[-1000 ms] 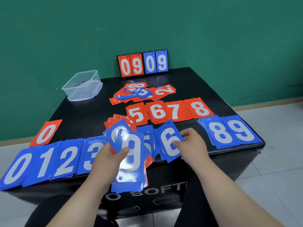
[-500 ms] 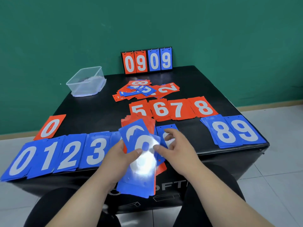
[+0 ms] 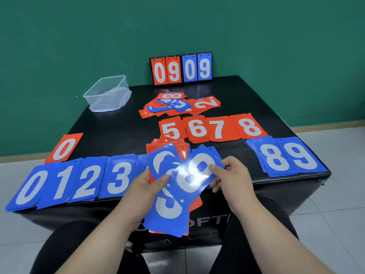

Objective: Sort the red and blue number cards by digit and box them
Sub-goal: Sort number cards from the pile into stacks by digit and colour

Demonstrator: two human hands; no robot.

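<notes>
Left hand [image 3: 150,186]: grip clamped on a fanned card stack [image 3: 169,210], blue over red, thumb on top, at the near table [image 3: 110,133] edge. Right hand [image 3: 231,175]: grip pinches one tilted, glare-washed blue card [image 3: 195,171] that overlaps the stack. Blue piles 0–3 [image 3: 73,182] lie left of the left grip. Blue piles 8–9 [image 3: 286,157] lie right of the right grip. Clear box [image 3: 107,93] sits far beyond, to the left.
</notes>
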